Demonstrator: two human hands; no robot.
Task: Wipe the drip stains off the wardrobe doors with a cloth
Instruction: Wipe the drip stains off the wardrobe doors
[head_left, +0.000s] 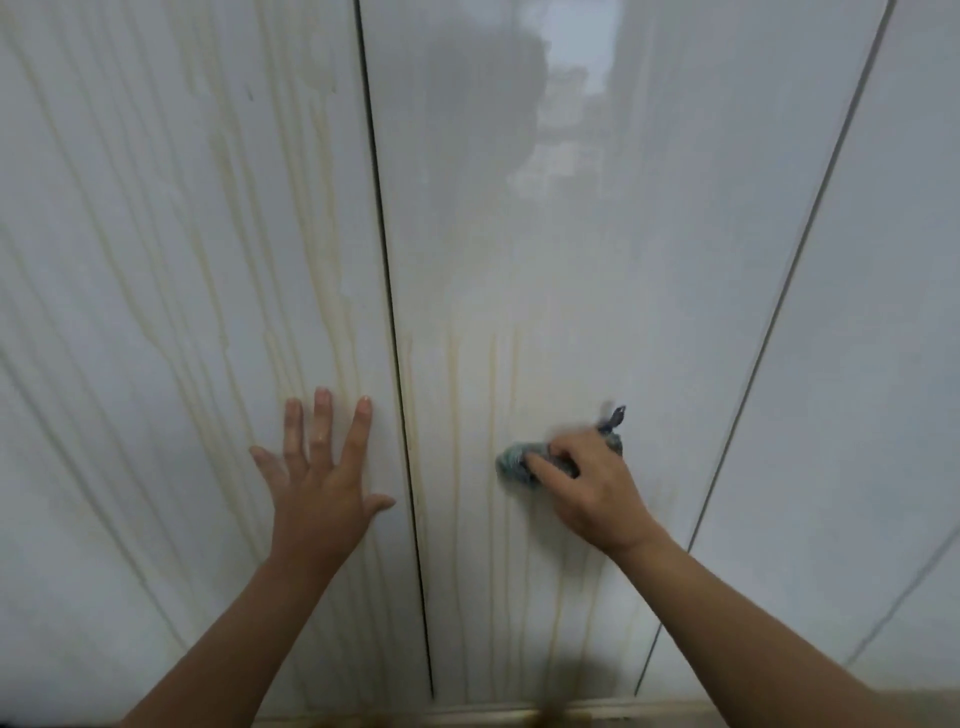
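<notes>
A room in a home, it seems: tall glossy white wardrobe doors (571, 270) fill the whole view, streaked with yellowish drip stains (324, 270), a bright window reflection (579, 52) high up, a brownish floor strip (467, 721) below

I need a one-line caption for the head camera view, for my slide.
Right hand rubs a bunched cloth over yellowish drip stains on the middle wardrobe door; left hand rests flat on the neighbouring door.

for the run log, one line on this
right hand grips crumpled blue-grey cloth on middle glossy white door; left hand flat on left door; yellowish drip stains on both
</notes>
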